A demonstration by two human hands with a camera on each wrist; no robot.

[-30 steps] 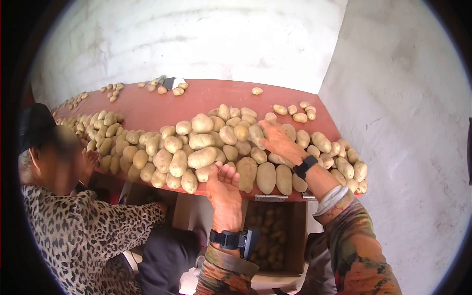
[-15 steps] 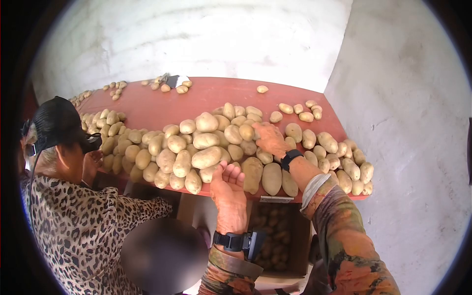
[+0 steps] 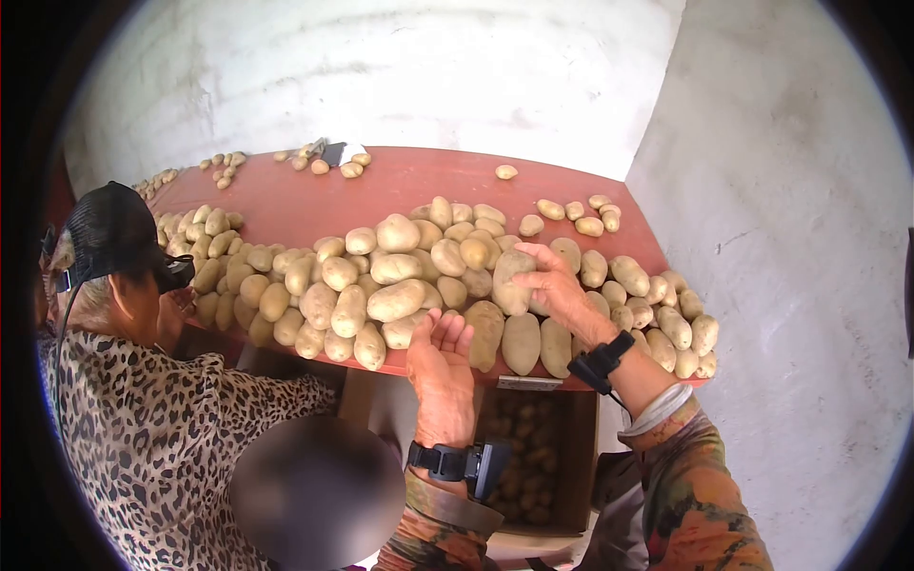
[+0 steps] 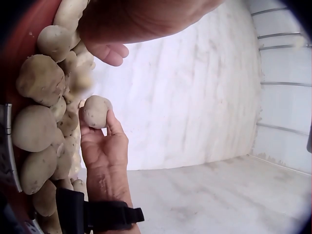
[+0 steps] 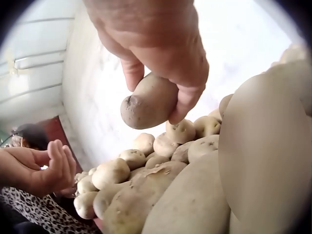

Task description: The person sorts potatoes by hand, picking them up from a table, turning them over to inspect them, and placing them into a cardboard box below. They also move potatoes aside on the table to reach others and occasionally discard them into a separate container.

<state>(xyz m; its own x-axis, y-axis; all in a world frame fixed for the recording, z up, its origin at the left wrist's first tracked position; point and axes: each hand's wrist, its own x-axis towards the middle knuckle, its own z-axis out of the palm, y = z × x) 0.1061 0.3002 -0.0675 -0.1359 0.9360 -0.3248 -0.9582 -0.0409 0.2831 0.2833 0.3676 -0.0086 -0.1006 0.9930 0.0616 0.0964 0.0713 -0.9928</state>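
Note:
My right hand (image 3: pixel 564 293) grips a large oblong potato (image 3: pixel 514 284) between thumb and fingers, above the front right part of the potato pile (image 3: pixel 390 271). The right wrist view shows this potato (image 5: pixel 150 102) raised in front of the pale wall, one blunt end towards the camera. My left hand (image 3: pixel 442 366) is at the table's front edge, palm turned up, fingers loosely bent with nothing in them. Its fingertips are close to the potatoes along the front of the pile. In the left wrist view the left hand (image 4: pixel 146 22) crosses the top.
Large potatoes (image 3: pixel 521 344) stand along the front edge of the red table (image 3: pixel 419 176). Small potatoes (image 3: pixel 589 226) lie apart at the back right. Below the edge is a box of potatoes (image 3: pixel 519 457). A person in a leopard-print top (image 3: pixel 152 438) sits at the left.
My right hand has drawn back from the pile towards me and now holds the potato up, turned more upright. The left hand stays almost where it was. The other person's head has risen.

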